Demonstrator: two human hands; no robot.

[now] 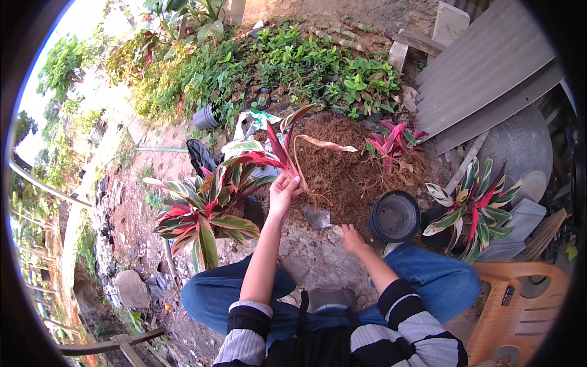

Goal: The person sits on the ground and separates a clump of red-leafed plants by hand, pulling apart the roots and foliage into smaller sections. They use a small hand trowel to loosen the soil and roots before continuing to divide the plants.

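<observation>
My left hand [285, 192] pinches the stem base of a pink and green leafy plant [280, 153] with bare roots hanging at its lower end. My right hand [352, 237] is closed around the handle of a trowel [317, 217], whose blade lies by the edge of a heap of brown fibrous soil [328, 151]. A black plastic pot [395, 216] stands to the right of my right hand, with its mouth up. More pink-leaved plants with exposed roots [390, 147] lie on the heap's right side.
Variegated plants stand at left [206, 206] and right [477, 206]. Seedlings [312, 64] grow behind the heap. A grey pot [205, 117] lies tipped at back left. Corrugated sheets [481, 69] lean at back right, and an orange plastic chair [513, 303] stands at lower right.
</observation>
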